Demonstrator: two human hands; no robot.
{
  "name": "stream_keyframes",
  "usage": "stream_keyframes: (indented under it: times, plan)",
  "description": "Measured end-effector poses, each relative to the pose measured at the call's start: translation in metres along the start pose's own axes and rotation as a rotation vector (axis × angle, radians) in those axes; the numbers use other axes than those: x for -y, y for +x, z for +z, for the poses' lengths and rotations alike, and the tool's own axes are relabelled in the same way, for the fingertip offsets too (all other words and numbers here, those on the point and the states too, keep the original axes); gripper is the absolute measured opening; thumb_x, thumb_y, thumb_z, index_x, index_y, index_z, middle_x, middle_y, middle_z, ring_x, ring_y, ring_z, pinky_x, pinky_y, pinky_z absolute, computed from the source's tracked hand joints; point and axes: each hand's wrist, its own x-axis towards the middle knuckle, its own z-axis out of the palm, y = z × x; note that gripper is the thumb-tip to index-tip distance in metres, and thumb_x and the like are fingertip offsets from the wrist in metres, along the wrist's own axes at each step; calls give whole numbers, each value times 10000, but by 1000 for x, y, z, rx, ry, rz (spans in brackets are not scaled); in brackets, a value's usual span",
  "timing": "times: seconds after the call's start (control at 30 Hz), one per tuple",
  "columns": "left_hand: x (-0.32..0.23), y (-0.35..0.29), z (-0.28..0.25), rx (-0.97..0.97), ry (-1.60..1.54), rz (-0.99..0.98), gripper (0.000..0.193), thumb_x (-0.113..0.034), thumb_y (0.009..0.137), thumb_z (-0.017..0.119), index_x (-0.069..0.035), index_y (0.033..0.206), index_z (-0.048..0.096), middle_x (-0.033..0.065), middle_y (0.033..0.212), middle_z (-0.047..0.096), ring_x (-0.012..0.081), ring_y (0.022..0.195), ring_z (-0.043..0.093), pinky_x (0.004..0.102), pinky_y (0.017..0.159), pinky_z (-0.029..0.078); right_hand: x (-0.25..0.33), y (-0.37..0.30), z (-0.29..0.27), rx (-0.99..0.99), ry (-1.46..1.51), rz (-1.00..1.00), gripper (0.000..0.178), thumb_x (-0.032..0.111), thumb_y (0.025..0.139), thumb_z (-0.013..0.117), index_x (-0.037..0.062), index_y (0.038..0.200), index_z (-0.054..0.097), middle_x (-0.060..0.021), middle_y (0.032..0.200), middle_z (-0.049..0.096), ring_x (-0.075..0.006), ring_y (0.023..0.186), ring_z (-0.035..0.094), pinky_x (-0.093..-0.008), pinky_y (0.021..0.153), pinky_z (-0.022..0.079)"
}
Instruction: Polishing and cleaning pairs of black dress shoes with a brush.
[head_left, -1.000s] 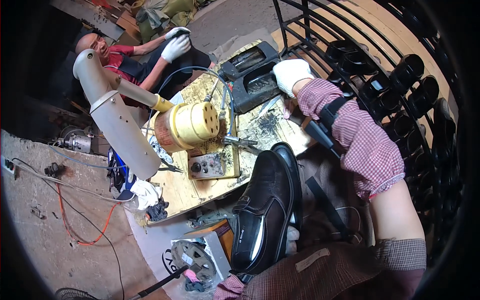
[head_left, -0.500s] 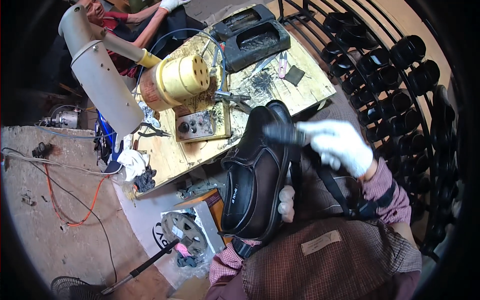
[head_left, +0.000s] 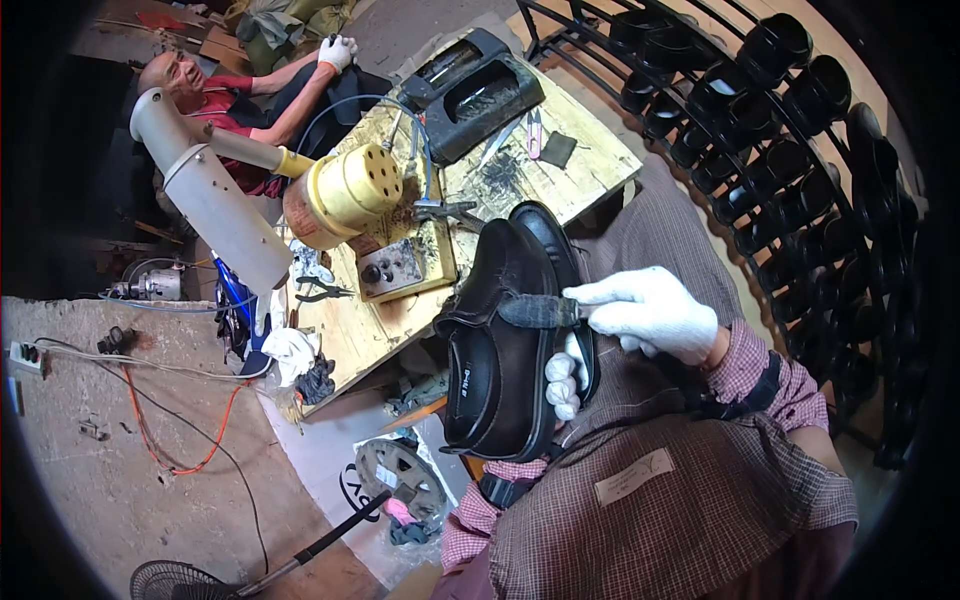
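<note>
Fingers (head_left: 612, 290) of the white-gloved right hand (head_left: 650, 315) pinch a short black-bristled brush (head_left: 540, 311), bristles touching a dark-brown leather slip-on shoe (head_left: 508, 345). The white-gloved left hand (head_left: 563, 388) curls closed at its sole, beside the near edge of a pale wooden table (head_left: 600, 172).

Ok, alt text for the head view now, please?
A gloved right hand holds a dark brush-like tool at a dark slip-on shoe in the gloved left hand, near a cluttered wooden table and black shoe rack.
</note>
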Motion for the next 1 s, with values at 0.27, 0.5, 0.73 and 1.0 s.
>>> stream_keyframes:
  times: [0.27, 0.5, 0.73, 1.0]
  plan:
    - [-3, 3, -2, 136, -2, -5, 567, -408, 1044, 510, 13, 1420, 453, 147, 1093, 550, 327, 984, 645, 472, 840, 539, -1, 8, -4, -18, -126, -142, 378, 201, 945, 702, 80, 1303, 704, 15, 798, 659, -29, 587, 543, -194, 455, 409]
    - [-2, 1, 5, -39, 59, 38, 592, -499, 972, 581, -2, 1284, 503, 89, 1016, 540, 252, 841, 592, 427, 756, 509, -5, 10, -2, -56, -11, -65, 370, 192, 944, 705, 91, 1300, 711, 5, 854, 699, -19, 607, 565, -182, 489, 440]
    - [0, 1, 0, -99, 62, 48, 579, -517, 945, 615, -1, 1187, 517, 81, 986, 545, 245, 825, 590, 415, 759, 501, 2, 10, -7, -170, -186, -171, 361, 269, 928, 724, 74, 1231, 737, -63, 906, 754, -109, 644, 663, -272, 632, 545]
    - [3, 3, 1, 15, 32, 15, 788, -431, 1004, 571, -41, 1601, 235, 147, 1116, 541, 303, 964, 619, 450, 832, 527, 20, 2, -13, -330, -488, -295, 370, 316, 926, 683, 75, 1201, 739, -108, 903, 748, -259, 764, 731, -364, 773, 571]
